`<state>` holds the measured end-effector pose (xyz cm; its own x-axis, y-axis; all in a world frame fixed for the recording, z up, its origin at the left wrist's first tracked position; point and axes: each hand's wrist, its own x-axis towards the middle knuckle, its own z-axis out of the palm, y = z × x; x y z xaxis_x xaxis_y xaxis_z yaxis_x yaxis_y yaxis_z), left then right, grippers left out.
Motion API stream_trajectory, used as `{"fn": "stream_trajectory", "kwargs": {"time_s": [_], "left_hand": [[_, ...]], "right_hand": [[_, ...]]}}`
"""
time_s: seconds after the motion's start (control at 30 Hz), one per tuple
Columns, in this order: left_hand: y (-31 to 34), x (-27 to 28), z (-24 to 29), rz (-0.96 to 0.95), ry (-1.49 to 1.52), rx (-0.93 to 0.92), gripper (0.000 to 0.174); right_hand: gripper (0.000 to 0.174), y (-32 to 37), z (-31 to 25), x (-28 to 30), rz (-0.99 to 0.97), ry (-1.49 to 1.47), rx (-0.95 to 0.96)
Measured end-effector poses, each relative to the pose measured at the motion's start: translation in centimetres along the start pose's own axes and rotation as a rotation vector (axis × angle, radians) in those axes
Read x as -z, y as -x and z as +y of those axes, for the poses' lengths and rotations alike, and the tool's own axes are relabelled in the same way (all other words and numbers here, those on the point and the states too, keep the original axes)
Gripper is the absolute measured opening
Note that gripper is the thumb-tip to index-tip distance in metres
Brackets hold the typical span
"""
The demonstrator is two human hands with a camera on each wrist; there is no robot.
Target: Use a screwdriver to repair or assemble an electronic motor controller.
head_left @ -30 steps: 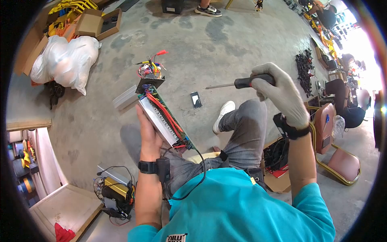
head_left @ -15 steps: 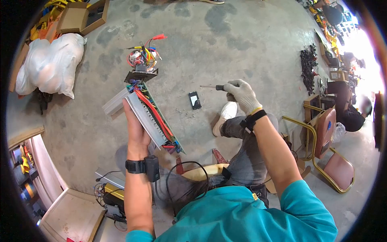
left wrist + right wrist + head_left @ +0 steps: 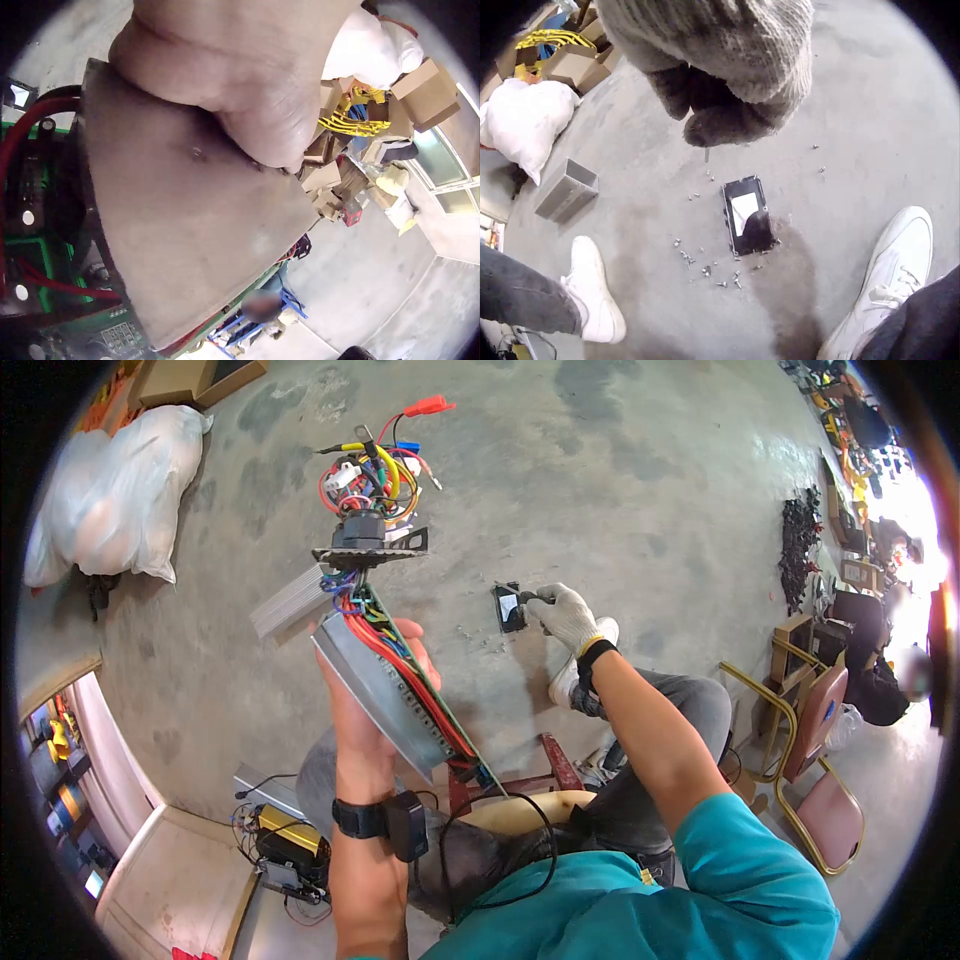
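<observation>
My bare left hand point(image 3: 358, 722) holds a controller circuit board with a bent metal plate point(image 3: 375, 690) along one side and red wires running down it. At its upper end a black end plate point(image 3: 375, 552) carries a bundle of coloured wires point(image 3: 375, 480) with a red clip. In the left wrist view the metal plate point(image 3: 187, 210) lies under the palm. My gloved right hand point(image 3: 562, 618) grips a screwdriver point(image 3: 707, 155), its handle mostly hidden in the fingers. That hand is close to a small black rectangular part with a white label point(image 3: 746, 217), lying on the floor.
Several loose screws point(image 3: 686, 256) lie around the black part. A hollow aluminium housing point(image 3: 568, 191) lies on the floor. White bags point(image 3: 120, 500) stand at the left, a chair point(image 3: 825, 800) at the right. A gold-coloured device with wires point(image 3: 290, 835) sits at lower left.
My right hand has come down and left with the screwdriver, from raised at the right to beside the black part. My left hand still holds the circuit board, which appears larger now.
</observation>
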<state>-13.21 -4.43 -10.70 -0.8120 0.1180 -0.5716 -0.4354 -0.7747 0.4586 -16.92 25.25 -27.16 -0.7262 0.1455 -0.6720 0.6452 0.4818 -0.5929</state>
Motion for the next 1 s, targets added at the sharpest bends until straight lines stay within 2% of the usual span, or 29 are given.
{"fn": "stream_trajectory", "kwargs": {"time_s": [0.2, 0.47, 0.67, 0.87, 1.0], "left_hand": [[0.6, -0.5, -0.7, -0.015, -0.007, -0.033, 0.087], [0.9, -0.7, -0.9, -0.094, 0.113, -0.039, 0.064], [0.8, -0.1, -0.8, -0.131, 0.164, -0.014, 0.064], [0.5, 0.4, -1.0, -0.184, 0.161, -0.025, 0.064], [0.3, 0.3, -0.8, -0.15, 0.148, -0.011, 0.065]], "right_hand": [[0.039, -2.7, 3.3, -2.1, 0.029, 0.134, 0.015], [0.038, -3.7, 3.8, -3.3, 0.024, 0.176, 0.021], [0.039, -3.5, 3.5, -3.3, 0.049, 0.171, 0.052], [0.041, -3.3, 2.6, -2.5, 0.026, 0.159, 0.003], [0.044, -2.6, 1.2, -1.5, 0.029, 0.113, 0.012]]}}
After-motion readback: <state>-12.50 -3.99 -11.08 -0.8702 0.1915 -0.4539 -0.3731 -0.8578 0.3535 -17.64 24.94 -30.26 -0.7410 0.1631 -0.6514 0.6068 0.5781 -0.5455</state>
